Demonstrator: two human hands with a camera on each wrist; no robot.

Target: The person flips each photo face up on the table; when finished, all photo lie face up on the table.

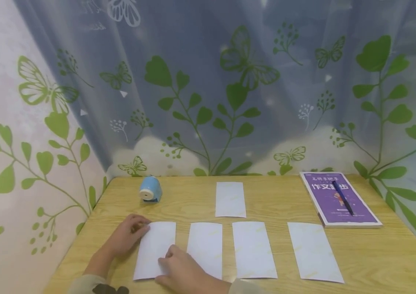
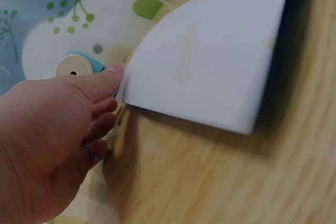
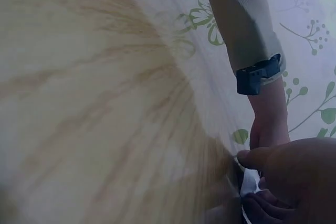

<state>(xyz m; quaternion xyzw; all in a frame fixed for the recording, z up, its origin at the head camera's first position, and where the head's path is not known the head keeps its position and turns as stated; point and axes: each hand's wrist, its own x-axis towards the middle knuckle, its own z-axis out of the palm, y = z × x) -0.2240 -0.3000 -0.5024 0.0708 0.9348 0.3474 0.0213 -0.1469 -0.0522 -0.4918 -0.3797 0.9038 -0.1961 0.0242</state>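
Note:
On the wooden table, the leftmost white paper sheet [image 1: 155, 245] lies between my two hands. My left hand [image 1: 126, 234] pinches its upper left corner with thumb and fingertips, and the left wrist view shows the sheet [image 2: 205, 72] lifted a little above the wood. My right hand [image 1: 186, 271] grips the sheet's right edge low down, the thumb nearest me. Dim in the right wrist view, a bit of white paper [image 3: 250, 182] shows between that hand's thumb and curled fingers. A second sheet [image 1: 208, 241] is partly covered by the right hand.
Farther right lie a third sheet [image 1: 253, 249] and a fourth sheet [image 1: 314, 251]; another sheet [image 1: 230, 199] lies behind the row. A blue pencil sharpener [image 1: 150, 189] stands at the back left. At the back right, a dark pen [image 1: 342, 198] rests on a purple book [image 1: 327, 204].

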